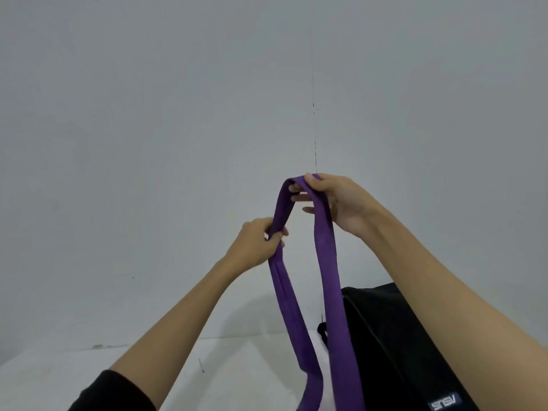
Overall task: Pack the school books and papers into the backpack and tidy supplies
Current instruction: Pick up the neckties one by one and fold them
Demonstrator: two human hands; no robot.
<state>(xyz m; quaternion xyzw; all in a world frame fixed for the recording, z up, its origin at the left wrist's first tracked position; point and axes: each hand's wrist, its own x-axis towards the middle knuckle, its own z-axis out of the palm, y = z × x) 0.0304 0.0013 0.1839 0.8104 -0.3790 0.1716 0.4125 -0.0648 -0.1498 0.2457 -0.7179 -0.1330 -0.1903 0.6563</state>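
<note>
Head view, strap: a purple strap loop (321,250) hangs in an inverted U. Its long axis runs near vertical, and both legs drop out of frame at the bottom edge.
Head view, right hand: your right hand (335,200) sits at the top of the loop, thumb over and fingers (299,198) curled under the bend, so it grips the strap and bears the weight.
Head view, left hand: your left hand (258,241) is lower, on the left leg, fingers closed round it in a pinch.
Head view, key relation: whatever the strap belongs to lies straight below both hands, out of sight. The right hand is the higher one.
Head view, backpack: the black backpack (394,345) stands just right of the strap's right leg, under your right forearm, on the worktop. I cannot tell whether it is open.
Head view, surface: the white worktop (59,378) meets the wall behind it.
Head view, room: a plain grey wall (148,114) carries a thin vertical line. No books or papers are in view.
</note>
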